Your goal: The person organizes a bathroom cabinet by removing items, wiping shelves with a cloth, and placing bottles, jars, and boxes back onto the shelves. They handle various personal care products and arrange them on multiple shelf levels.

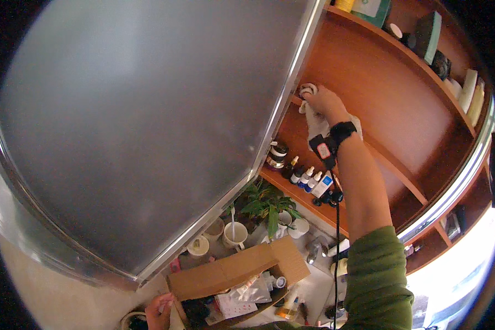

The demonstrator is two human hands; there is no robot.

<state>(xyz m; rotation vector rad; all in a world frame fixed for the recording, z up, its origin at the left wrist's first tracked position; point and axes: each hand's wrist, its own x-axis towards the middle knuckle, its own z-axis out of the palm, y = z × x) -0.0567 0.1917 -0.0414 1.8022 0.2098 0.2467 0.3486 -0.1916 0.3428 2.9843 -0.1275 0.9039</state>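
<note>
My right hand reaches into an open wooden cabinet and presses a crumpled whitish cloth at the left end of a middle shelf. Around that wrist is a black strap with a small black device and a cable hanging down. At the lower left, my left hand is by the corner of an open cardboard box; its fingers are curled, and whether they hold the box edge is not clear. Several dropper bottles, a dark jar and a small white-and-blue carton stand on the shelf below the cloth.
A large metal-framed cabinet door fills the left side. Below stand a potted plant, a white mug with a brush-like stick, a faucet and an amber bottle. Books and boxes line the upper shelf.
</note>
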